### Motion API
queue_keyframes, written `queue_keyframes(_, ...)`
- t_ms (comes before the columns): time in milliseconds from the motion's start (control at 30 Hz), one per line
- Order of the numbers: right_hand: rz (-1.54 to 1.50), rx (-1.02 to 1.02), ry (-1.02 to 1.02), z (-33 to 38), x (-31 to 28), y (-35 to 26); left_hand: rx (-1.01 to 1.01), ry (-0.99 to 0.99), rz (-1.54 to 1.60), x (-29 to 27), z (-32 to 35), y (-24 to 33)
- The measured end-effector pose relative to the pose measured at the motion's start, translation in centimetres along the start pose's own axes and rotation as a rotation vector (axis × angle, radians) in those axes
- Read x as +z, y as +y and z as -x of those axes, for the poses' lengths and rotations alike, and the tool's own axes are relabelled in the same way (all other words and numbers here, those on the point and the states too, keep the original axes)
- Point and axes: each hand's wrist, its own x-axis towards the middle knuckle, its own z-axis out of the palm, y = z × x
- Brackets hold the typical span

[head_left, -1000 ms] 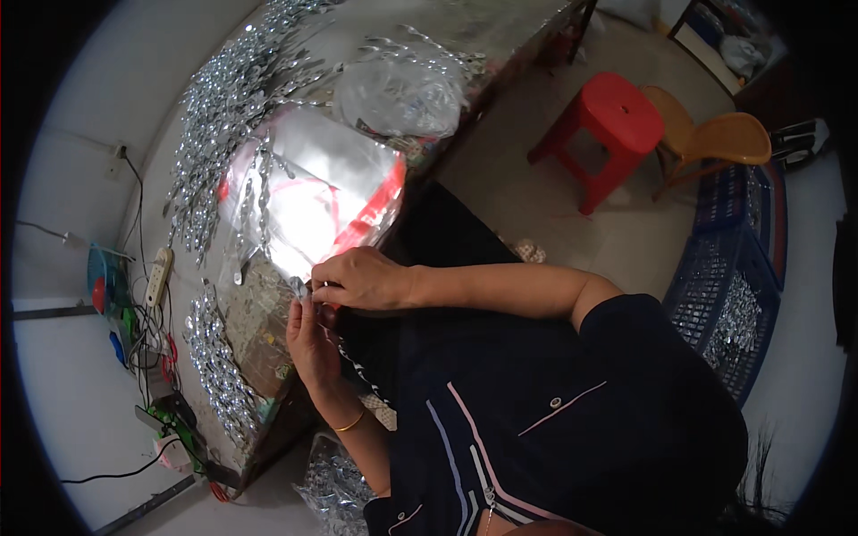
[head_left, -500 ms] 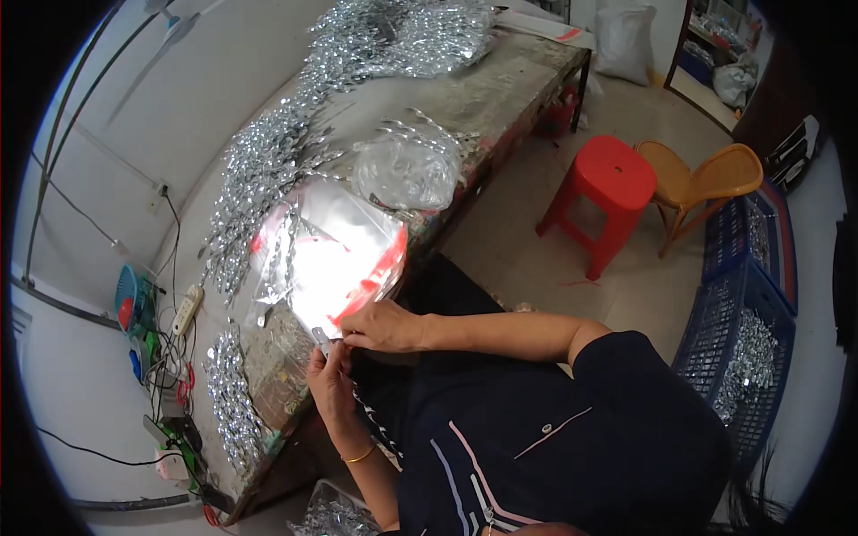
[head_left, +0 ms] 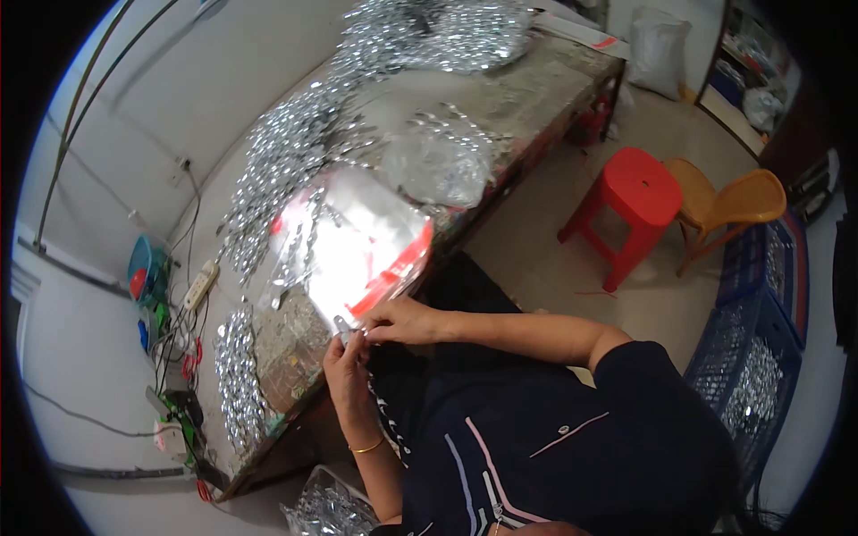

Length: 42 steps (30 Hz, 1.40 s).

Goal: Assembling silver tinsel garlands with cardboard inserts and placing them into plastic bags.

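My left hand [head_left: 347, 371] is closed, thumb and fingers pinching a small flat silvery piece [head_left: 340, 325] that sticks up from the fingertips. Right beside it, my right hand [head_left: 399, 320] has its fingers bent into a pinch, with the fingertips nearly meeting the left thumb. What the right fingers hold is too small to make out. Both hands are at the near edge of a brightly lit clear plastic sheet or bag [head_left: 335, 241] with a red band. Strips of shiny silver pieces [head_left: 308, 237] lie on its left part.
A long worktable [head_left: 545, 76] carries heaps of silver pieces [head_left: 286, 134] and a crumpled clear plastic bag [head_left: 438, 170]. A power strip [head_left: 201, 284] and tangled cables are at left. Rightward stand a red stool [head_left: 630, 192], a wicker chair [head_left: 746, 207] and blue crates [head_left: 742, 313].
The whole view has shifted, so the table and stool appear farther right and lower. Both hands stay together at the sheet's near edge, still pinching, with only slight finger movement.
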Motion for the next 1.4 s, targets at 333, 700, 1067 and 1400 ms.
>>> queue_keyframes(333,-0.737,0.023,-0.215,4.9,-0.2,-19.7,0.078,0.092,0.056,0.7,3.1,4.5)
queue_keyframes(700,-0.913,-0.236,-0.184,8.5,0.0,-25.3,-0.01,0.182,0.083,-0.8,1.6,1.7)
queue_keyframes(1067,-0.512,-0.448,-0.168,6.9,-0.3,-23.6,0.06,0.197,-0.131,1.7,0.3,1.3)
queue_keyframes(1400,0.2,-0.104,0.303,-4.7,-4.9,-5.7,-0.092,0.068,-0.028,0.9,-1.5,2.7)
